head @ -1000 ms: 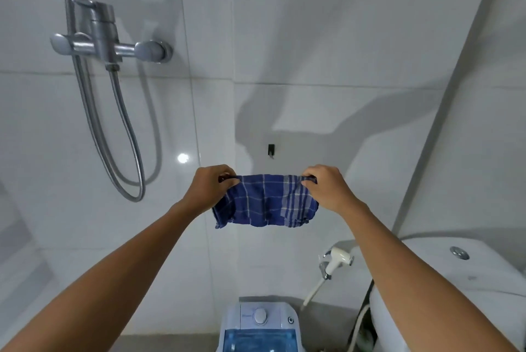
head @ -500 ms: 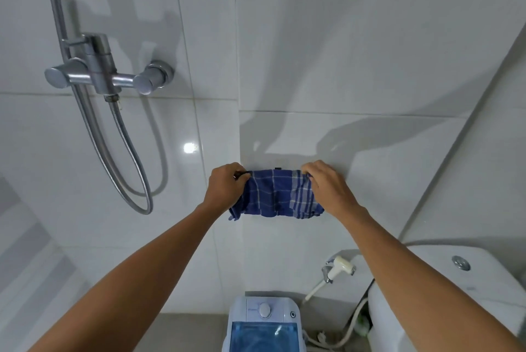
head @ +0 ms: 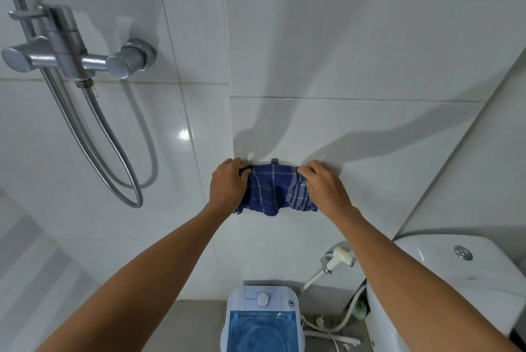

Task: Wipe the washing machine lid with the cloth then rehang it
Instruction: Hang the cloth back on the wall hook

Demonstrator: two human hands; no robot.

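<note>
A blue checked cloth [head: 271,191] is stretched against the white tiled wall. My left hand [head: 227,184] grips its left end and my right hand [head: 323,185] grips its right end. The top edge of the cloth sits just under a small dark wall hook [head: 274,160], whose tip shows above the fabric. Far below, at the bottom of the view, stands the small washing machine [head: 263,300] with its translucent blue lid [head: 262,331] closed.
A chrome shower mixer [head: 71,56] with a looping metal hose [head: 113,158] hangs on the left wall. A white toilet cistern [head: 461,275] stands at the right, with a bidet sprayer [head: 338,257] and loose hoses [head: 336,329] between it and the machine.
Both hands have carried the cloth up and forward to the wall, and drawn closer together, so the cloth now covers most of the hook. The camera has moved nearer the wall.
</note>
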